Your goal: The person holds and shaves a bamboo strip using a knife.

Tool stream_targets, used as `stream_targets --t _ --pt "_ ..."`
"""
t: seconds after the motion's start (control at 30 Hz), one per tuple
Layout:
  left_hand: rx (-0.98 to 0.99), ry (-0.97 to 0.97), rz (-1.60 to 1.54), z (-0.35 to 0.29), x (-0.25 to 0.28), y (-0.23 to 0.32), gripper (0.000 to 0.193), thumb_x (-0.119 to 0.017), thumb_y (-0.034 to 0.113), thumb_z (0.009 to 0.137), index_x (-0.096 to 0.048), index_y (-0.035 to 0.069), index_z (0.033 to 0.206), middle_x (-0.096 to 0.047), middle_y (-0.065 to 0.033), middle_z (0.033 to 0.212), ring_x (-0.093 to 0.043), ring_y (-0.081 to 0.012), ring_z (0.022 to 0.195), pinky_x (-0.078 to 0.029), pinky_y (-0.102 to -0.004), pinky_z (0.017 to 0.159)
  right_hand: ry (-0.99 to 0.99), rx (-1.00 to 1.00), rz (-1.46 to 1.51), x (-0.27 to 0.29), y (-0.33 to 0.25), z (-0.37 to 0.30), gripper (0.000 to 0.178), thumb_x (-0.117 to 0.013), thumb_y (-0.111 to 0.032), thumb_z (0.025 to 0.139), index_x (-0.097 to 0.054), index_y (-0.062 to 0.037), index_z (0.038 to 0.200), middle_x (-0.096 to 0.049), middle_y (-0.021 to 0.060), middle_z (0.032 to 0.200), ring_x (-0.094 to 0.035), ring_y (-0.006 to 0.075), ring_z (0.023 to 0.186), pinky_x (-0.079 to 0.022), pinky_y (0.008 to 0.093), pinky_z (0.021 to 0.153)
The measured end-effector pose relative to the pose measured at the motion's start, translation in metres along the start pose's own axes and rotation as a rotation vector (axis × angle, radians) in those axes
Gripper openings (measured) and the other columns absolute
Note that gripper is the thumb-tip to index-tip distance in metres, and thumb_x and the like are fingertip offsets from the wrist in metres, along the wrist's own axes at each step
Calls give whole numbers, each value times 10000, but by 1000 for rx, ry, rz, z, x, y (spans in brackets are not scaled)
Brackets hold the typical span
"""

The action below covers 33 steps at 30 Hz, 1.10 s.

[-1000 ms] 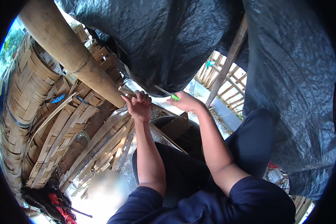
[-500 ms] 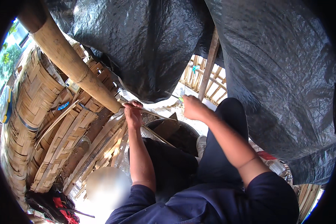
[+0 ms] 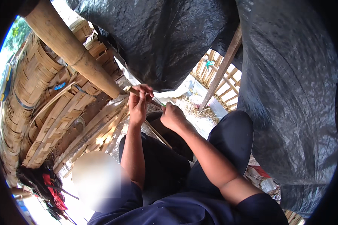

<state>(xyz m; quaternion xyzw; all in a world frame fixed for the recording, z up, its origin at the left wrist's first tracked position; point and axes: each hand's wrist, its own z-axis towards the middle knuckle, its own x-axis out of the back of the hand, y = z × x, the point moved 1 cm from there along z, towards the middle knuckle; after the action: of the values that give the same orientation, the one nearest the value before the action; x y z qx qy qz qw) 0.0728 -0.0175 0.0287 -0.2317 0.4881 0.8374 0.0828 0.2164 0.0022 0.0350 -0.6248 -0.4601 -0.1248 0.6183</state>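
Note:
My left hand (image 3: 138, 107) is closed around a thin bamboo strip (image 3: 130, 90), whose pale end sticks out past the fingers on the left. In my right hand (image 3: 172, 117) is a small knife (image 3: 158, 101) with a green handle; its blade lies against or just beside the strip, close to the left fingers. Both hands are close together in front of my knees. The far part of the strip is hidden by the right hand. Beneath them stands a dark round tub (image 3: 167, 129), partly covered by my arm and legs.
A thick bamboo pole (image 3: 73, 54) slants down toward my left hand. Woven bamboo rolls (image 3: 30, 86) and loose strips (image 3: 97, 137) fill the left. Black plastic sheeting (image 3: 169, 45) hangs ahead and right, beside a wooden post (image 3: 225, 67). A red and black bundle (image 3: 50, 187) lies lower left.
My right hand has moved left and nearer, bringing the knife from clear of the strip to beside my left fingers. My left hand has risen slightly, and the view has shifted.

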Motion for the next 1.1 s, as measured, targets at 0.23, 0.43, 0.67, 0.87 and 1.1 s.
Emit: stream_targets --t 0.23,0.43,0.67,0.87,1.1 --pt "76 33 -246 5 -5 1 617 -373 706 874 -427 101 761 -325 11 687 -336 -141 701 -289 -274 658 33 -21 169 -15 -5 -3 266 -442 -183 941 -504 74 908 -610 332 822 -611 478 838 -478 532 728" --pt "173 91 -226 6 -7 25 619 -242 658 917 -291 127 603 -264 1 633 -259 -154 638 -223 -300 598 -117 -103 183 -11 -8 -3 306 -413 -211 956 -517 75 981 -620 323 866 -612 465 887 -472 524 785" --pt "127 39 -60 9 -16 27 561 -269 579 914 -302 119 595 -256 -2 577 -251 -148 586 -233 -307 578 -116 -131 156 -9 -2 2 317 -391 -226 965 -524 62 977 -636 302 896 -632 427 902 -487 498 805" --pt "97 84 -14 10 -22 29 592 -253 592 902 -334 110 569 -298 -7 555 -277 -149 556 -250 -298 564 14 -18 -76 -17 17 1 280 -427 -217 961 -522 42 910 -636 259 769 -656 413 753 -513 492 688" --pt "82 91 -70 7 -5 23 617 -248 622 884 -277 117 531 -251 12 497 -209 -133 504 -180 -298 506 -25 0 -154 -23 25 -1 269 -448 -207 947 -532 48 937 -646 254 799 -661 403 767 -520 487 686"
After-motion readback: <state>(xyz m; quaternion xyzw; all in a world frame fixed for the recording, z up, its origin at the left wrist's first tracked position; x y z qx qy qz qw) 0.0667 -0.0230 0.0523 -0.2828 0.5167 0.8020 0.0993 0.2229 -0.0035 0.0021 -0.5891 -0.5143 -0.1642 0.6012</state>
